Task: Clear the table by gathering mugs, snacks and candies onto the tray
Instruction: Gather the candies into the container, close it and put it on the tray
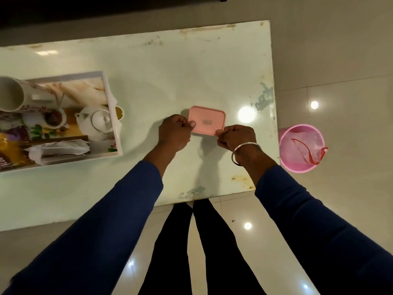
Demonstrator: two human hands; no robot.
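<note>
A pink square lidded container (207, 120) sits on the pale green table (170, 71), right of centre. My left hand (175, 133) grips its left edge and my right hand (236, 136), with a metal bangle on the wrist, grips its near right corner. At the table's left stands a white tray (114, 116) printed with a teapot picture. On the tray stand a white flowered mug (14, 94), a white crumpled wrapper (61, 149) and a yellow snack packet (10, 152), partly cut off by the frame's edge.
A pink bin (301, 149) with a clear liner stands on the tiled floor just past the table's right edge. My legs are at the table's near edge. The table's far side meets a dark wall.
</note>
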